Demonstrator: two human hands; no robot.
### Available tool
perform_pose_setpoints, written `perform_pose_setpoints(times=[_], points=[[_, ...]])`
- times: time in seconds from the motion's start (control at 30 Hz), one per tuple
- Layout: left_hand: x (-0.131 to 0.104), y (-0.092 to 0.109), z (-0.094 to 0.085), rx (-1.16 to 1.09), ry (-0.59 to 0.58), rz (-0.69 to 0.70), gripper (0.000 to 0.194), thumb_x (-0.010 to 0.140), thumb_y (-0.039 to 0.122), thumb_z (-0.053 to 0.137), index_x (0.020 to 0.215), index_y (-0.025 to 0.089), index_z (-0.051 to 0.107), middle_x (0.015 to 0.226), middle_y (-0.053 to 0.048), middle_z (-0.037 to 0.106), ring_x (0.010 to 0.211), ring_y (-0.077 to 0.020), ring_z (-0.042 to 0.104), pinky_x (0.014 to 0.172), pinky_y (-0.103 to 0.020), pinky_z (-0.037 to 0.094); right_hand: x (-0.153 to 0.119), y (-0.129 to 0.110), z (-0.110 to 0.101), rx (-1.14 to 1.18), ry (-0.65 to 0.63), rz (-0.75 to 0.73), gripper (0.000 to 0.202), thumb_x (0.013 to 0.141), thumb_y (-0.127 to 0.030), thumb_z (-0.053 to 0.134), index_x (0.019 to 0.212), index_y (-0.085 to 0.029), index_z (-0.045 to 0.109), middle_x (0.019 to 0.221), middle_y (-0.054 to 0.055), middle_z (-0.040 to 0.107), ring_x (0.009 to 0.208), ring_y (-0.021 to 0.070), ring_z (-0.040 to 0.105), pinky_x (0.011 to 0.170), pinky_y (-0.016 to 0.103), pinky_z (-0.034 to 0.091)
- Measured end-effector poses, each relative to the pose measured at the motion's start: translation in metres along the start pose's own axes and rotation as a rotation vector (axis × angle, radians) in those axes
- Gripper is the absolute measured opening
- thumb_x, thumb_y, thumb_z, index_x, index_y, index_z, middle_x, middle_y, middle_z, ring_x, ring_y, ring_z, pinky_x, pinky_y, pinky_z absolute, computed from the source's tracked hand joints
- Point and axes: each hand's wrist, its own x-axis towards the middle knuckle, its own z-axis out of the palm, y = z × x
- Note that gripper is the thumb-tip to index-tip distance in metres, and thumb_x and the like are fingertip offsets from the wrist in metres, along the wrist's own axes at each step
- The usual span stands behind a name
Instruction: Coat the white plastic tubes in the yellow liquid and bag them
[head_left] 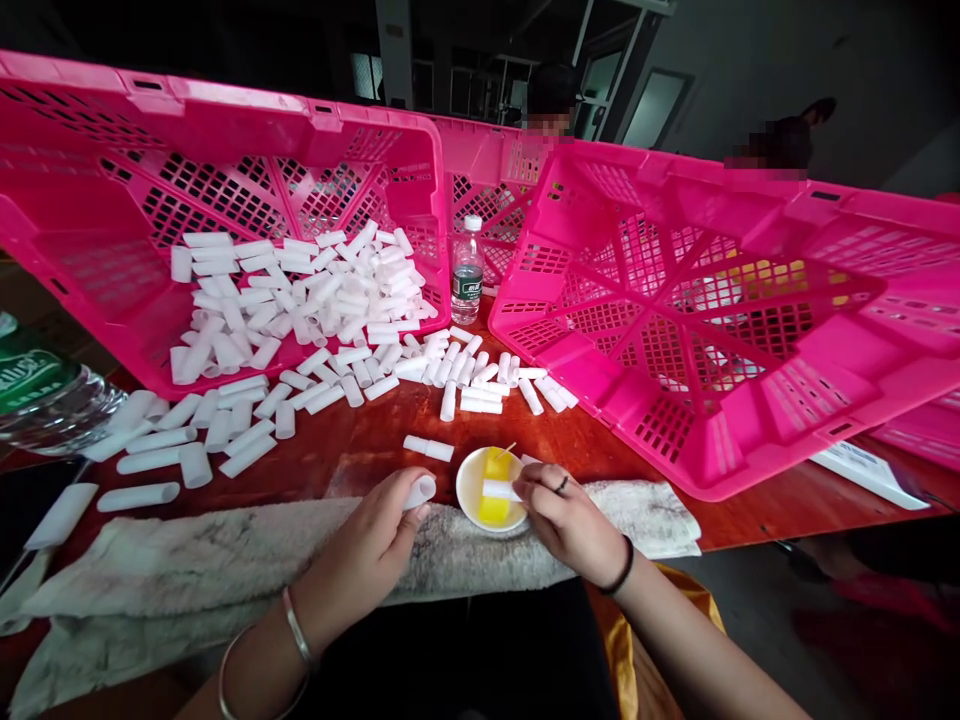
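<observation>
My left hand [382,535] is closed around a short white plastic tube [420,490], its open end facing right. Between the fingers of my right hand [562,515] is a narrower white tube [499,490], held level over a small white bowl [469,485]. Something yellow [493,508] lies in the bowl, and a thin stick leans on its rim. Whether the tube touches the yellow is hard to tell. Just behind the bowl rests a two-part white tube [427,448]. Both hands are above a stained grey towel [300,555] along the table's front edge.
A pink crate [442,200] tipped on its side spills many white tubes [300,310] onto the red table [360,470]. Another tipped pink crate [712,470] stands right. A small water bottle [466,275] is between them; a large bottle [45,390] lies left. People are in the background.
</observation>
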Motion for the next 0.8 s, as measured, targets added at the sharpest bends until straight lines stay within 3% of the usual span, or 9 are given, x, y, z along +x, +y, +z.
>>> perform_pose_setpoints(times=[0.2, 0.37, 0.47, 0.57, 0.7, 0.8], points=[[-0.002, 0.005, 0.000, -0.067, -0.017, -0.053, 0.032, 0.091, 0.037, 0.038, 0.117, 0.020, 0.045, 0.115, -0.010, 0.061, 0.106, -0.0239, 0.058, 0.093, -0.038, 0.048, -0.002, -0.003, -0.001, 0.169, -0.007, 0.171, 0.026, 0.090, -0.021, 0.049, 0.115, -0.020, 0.051, 0.103, 0.010, 0.063, 0.094, 0.0202, 0.062, 0.081, 0.035, 0.053], [-0.005, 0.003, 0.006, -0.119, -0.056, -0.088, 0.033, 0.092, 0.038, 0.038, 0.118, 0.021, 0.046, 0.120, -0.010, 0.059, 0.112, -0.0241, 0.055, 0.097, -0.040, 0.045, -0.007, -0.004, 0.001, -0.026, -0.014, -0.029, 0.022, 0.089, -0.017, 0.046, 0.107, -0.021, 0.059, 0.103, 0.011, 0.060, 0.096, 0.0222, 0.059, 0.082, 0.039, 0.051], [-0.005, 0.003, 0.008, -0.134, -0.055, -0.100, 0.035, 0.092, 0.038, 0.039, 0.120, 0.021, 0.046, 0.123, -0.010, 0.057, 0.115, -0.0238, 0.053, 0.099, -0.040, 0.043, -0.010, -0.003, 0.000, 0.079, -0.029, 0.046, 0.028, 0.089, -0.019, 0.050, 0.117, -0.021, 0.052, 0.107, 0.011, 0.061, 0.100, 0.0213, 0.059, 0.085, 0.038, 0.051], [-0.004, 0.003, 0.008, -0.131, -0.079, -0.072, 0.032, 0.092, 0.038, 0.039, 0.119, 0.022, 0.048, 0.120, -0.008, 0.059, 0.112, -0.0225, 0.055, 0.097, -0.038, 0.046, -0.012, -0.003, 0.001, 0.089, 0.023, 0.090, 0.029, 0.088, -0.020, 0.052, 0.118, -0.021, 0.053, 0.105, 0.011, 0.063, 0.098, 0.0213, 0.061, 0.084, 0.038, 0.052], [-0.001, 0.002, 0.012, -0.065, -0.076, 0.000, 0.031, 0.091, 0.035, 0.042, 0.118, 0.022, 0.051, 0.117, -0.007, 0.061, 0.108, -0.0222, 0.057, 0.094, -0.036, 0.047, -0.015, -0.007, 0.004, 0.057, 0.078, -0.057, 0.023, 0.086, -0.015, 0.053, 0.106, -0.023, 0.060, 0.100, 0.009, 0.064, 0.098, 0.0218, 0.060, 0.084, 0.039, 0.051], [0.002, 0.003, 0.014, -0.007, -0.059, 0.090, 0.031, 0.091, 0.034, 0.044, 0.119, 0.022, 0.052, 0.118, -0.007, 0.060, 0.109, -0.0226, 0.056, 0.095, -0.036, 0.046, -0.014, -0.018, 0.004, 0.247, 0.178, 0.119, 0.020, 0.087, -0.020, 0.053, 0.107, -0.023, 0.058, 0.100, 0.008, 0.065, 0.092, 0.0197, 0.063, 0.079, 0.034, 0.053]])
